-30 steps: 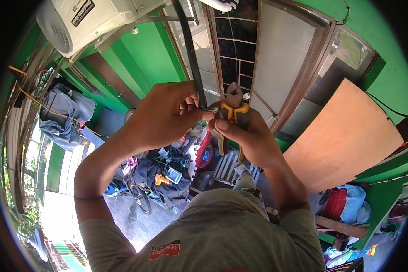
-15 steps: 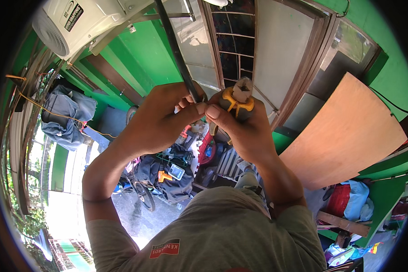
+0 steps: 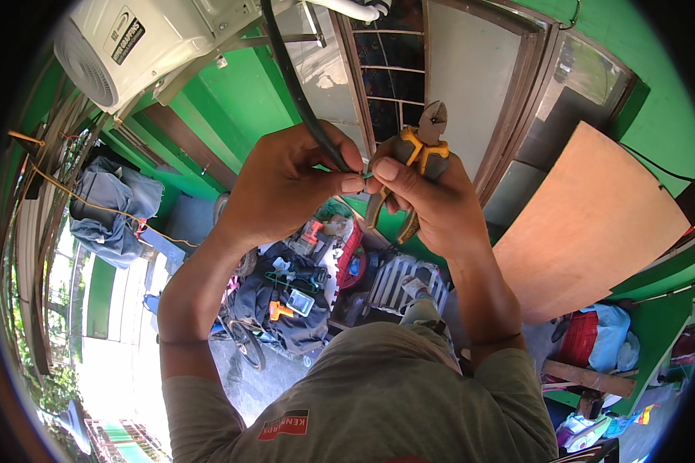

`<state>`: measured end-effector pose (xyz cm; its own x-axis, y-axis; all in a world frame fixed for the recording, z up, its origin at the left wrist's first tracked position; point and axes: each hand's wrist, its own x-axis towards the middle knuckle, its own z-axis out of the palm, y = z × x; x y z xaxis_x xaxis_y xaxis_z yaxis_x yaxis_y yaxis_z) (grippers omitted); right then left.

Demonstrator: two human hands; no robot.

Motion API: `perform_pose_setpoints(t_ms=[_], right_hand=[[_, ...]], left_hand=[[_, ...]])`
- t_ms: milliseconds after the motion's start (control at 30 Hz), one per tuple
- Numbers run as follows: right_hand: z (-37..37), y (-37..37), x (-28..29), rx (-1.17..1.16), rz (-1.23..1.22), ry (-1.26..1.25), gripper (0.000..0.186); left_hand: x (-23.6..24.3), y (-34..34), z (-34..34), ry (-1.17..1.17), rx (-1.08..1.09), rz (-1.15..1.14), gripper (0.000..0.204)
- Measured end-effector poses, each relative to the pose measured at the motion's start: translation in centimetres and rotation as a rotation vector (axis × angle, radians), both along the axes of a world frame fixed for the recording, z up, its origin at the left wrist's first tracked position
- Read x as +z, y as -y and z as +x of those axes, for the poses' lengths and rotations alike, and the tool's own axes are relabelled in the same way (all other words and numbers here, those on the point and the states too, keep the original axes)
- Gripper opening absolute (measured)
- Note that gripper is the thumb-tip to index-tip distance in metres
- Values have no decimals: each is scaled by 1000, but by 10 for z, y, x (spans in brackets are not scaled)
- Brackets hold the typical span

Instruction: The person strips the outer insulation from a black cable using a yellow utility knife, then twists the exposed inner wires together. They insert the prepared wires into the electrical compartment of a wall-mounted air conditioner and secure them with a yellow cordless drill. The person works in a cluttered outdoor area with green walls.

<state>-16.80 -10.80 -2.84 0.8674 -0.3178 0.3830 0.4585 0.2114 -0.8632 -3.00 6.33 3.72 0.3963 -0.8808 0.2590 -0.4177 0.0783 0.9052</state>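
A thick black cable (image 3: 297,85) comes down from above, and my left hand (image 3: 274,189) is closed round its lower end, thumb against fingers. Short thin wire (image 3: 368,176), greenish, shows at the cable's end, between the two hands. My right hand (image 3: 444,212) is closed too, with diagonal cutting pliers (image 3: 434,127) held across the palm. Their metal jaws point up past the fingers, and the yellow-and-black handles hang below the hand. My right thumb and forefinger are at the wire; whether they pinch it I cannot tell.
An air-conditioner outdoor unit (image 3: 143,46) hangs at the upper left. A brown-framed window (image 3: 471,85) stands ahead, with a leaning plywood sheet (image 3: 594,224) at right. Below lie a dark bag (image 3: 309,328) with tools, a bicycle wheel (image 3: 247,339) and a red basket (image 3: 350,255).
My right hand has moved slightly right, opening a small gap between the thumbs where the greenish wire now shows. The pliers have turned, so their jaws and both handles are more visible.
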Motion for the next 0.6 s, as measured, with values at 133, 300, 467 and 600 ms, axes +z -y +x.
perform_pose_setpoints(t_ms=[133, 300, 467, 600], right_hand=[[-1, 7, -9, 20, 73, 50, 28], [1, 6, -23, 207, 219, 146, 21], [-8, 2, -23, 355, 251, 118, 18], [-9, -2, -21, 427, 367, 82, 16]], left_hand=[[0, 1, -6, 8, 100, -86, 24], [0, -1, -7, -64, 51, -163, 27], [2, -1, -6, -90, -9, -140, 23], [1, -3, -8, -17, 16, -103, 24]])
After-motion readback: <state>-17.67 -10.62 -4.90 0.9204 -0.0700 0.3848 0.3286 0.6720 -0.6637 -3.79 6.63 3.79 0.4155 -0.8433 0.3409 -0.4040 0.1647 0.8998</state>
